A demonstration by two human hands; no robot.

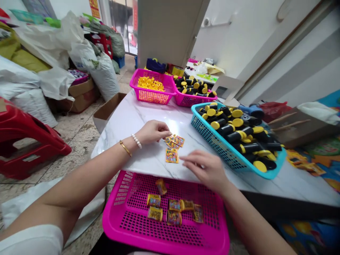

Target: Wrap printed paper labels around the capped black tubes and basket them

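Note:
My left hand [156, 131] is closed in a pinch at the left edge of a small overlapping pile of printed yellow labels [175, 141] on the white marbled table. What its fingertips hold, if anything, is too small to make out. One more label [171, 156] lies flat just in front of that pile. To its right hovers my right hand [205, 166], slightly blurred, its index finger stretched toward the label and nothing visible in it. Below the table edge, a pink basket [113, 212] contains several short cylinders [155, 213] wrapped in similar yellow labels.
A blue basket [212, 143] full of black tubes with yellow caps stands at the right. At the back, one pink basket [155, 97] holds yellow rings and another [190, 102] more black tubes. A red stool [26, 141] and white sacks [98, 71] are at the left.

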